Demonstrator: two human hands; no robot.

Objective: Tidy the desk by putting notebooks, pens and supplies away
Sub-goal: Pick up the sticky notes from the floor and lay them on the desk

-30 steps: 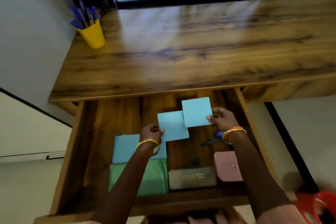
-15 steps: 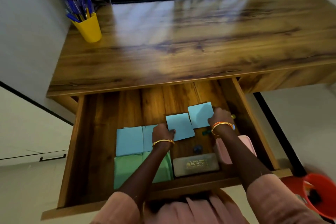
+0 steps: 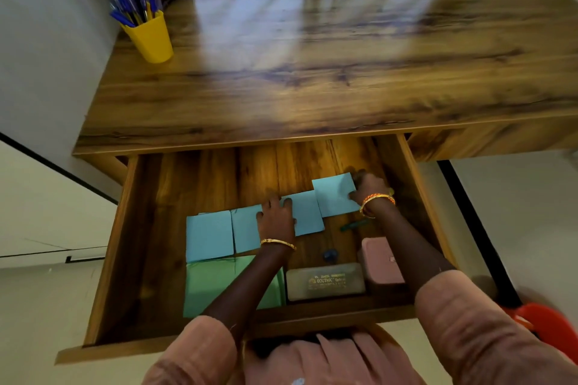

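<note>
Hands are working inside the open wooden drawer [image 3: 106, 259] pulled out from under the brown wood-grain desk [image 3: 312, 72]. The left hand [image 3: 276, 219] is lying flat with straight fingers, pressing on a light blue square notepad [image 3: 308, 212] on the drawer floor, and it is also covering part of a second blue notepad [image 3: 245, 233] just to its left. The right hand [image 3: 367, 187] is pinching the right edge of another light blue square notepad [image 3: 334, 197], thumb on top and fingers curled behind it; this pad is sitting slightly tilted and overlapping the corner of the one under the left hand. A fourth blue notepad [image 3: 209, 236] is lying furthest left in the row, touching its neighbour. Green pads [image 3: 209, 287] are sitting in front of the blue ones, beside a grey rectangular case [image 3: 325, 281] and a pink box [image 3: 380, 259]. A dark green pen [image 3: 355, 224] is lying near the right wrist. On the desk's far left corner, a yellow plastic cup [image 3: 151, 37] is holding blue pens [image 3: 131, 0].
</note>
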